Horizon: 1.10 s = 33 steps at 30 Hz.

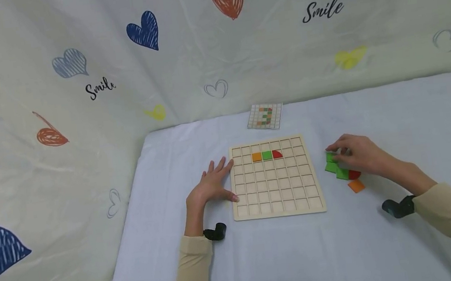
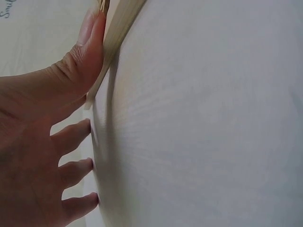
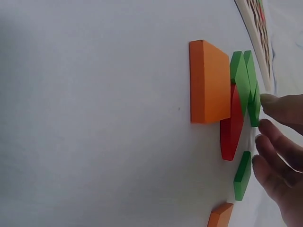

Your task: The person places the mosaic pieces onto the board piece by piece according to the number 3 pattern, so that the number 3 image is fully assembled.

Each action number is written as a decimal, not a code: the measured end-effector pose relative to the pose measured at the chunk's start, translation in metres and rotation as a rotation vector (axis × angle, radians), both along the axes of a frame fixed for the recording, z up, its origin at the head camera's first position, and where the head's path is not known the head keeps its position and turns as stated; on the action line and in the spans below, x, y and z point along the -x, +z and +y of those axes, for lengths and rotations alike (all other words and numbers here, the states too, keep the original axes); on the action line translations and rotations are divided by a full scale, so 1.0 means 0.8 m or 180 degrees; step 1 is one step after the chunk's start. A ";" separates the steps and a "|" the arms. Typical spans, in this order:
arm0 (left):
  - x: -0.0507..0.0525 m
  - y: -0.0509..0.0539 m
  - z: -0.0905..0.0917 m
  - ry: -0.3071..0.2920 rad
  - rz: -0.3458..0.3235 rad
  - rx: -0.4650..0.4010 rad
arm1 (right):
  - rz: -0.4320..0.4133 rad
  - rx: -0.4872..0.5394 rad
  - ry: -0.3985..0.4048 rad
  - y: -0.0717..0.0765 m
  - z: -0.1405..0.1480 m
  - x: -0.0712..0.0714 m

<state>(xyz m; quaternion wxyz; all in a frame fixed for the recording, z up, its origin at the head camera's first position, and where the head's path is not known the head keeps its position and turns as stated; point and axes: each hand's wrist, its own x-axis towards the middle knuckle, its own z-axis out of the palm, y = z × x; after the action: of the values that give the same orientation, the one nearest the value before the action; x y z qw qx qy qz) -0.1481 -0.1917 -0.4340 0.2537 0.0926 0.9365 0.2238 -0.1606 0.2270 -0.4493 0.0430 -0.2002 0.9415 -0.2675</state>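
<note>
My left hand [image 1: 210, 185] lies at the left edge of a wooden grid board [image 1: 277, 211], fingers spread. Its thumb [image 2: 87, 42] and index fingertip touch the board's edge. In the board's upper part sit an orange square [image 1: 256, 157], a green square [image 1: 267, 155] and a red quarter-circle [image 1: 277, 154] in a row. To the right of the board, my right hand [image 1: 358, 153] has its curled thumb and fingertips on a green tile [image 3: 255, 111]. Beside it lie more green tiles [image 1: 342, 173], a red piece [image 1: 354, 174] and an orange tile [image 1: 356, 185].
A small printed card [image 1: 264, 116] with a coloured grid pattern lies behind the board. In the right wrist view, another green tile [image 3: 242, 176] and a second orange tile [image 3: 220, 216] lie apart. A white cloth [image 1: 264, 261] covers the table; a patterned curtain [image 1: 184, 71] hangs behind.
</note>
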 end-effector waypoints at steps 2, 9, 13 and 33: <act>0.000 -0.001 0.000 0.0006 0.0009 -0.0002 | -0.0043 -0.0017 0.0041 -0.002 0.000 0.001; -0.002 -0.001 0.001 0.0010 0.0033 -0.0006 | -0.0230 0.0018 -0.0028 0.000 -0.001 0.001; -0.001 -0.001 0.001 0.0013 0.0027 -0.0006 | -0.0343 0.0093 -0.0151 0.003 -0.002 -0.001; -0.002 -0.002 -0.002 -0.0024 0.0043 0.0010 | -0.0272 0.0488 -0.0229 0.014 -0.017 -0.004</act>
<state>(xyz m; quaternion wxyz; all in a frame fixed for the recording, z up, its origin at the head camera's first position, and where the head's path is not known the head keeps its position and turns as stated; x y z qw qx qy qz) -0.1466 -0.1929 -0.4355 0.2484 0.0973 0.9381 0.2208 -0.1572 0.2132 -0.4378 0.0580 -0.1573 0.9222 -0.3484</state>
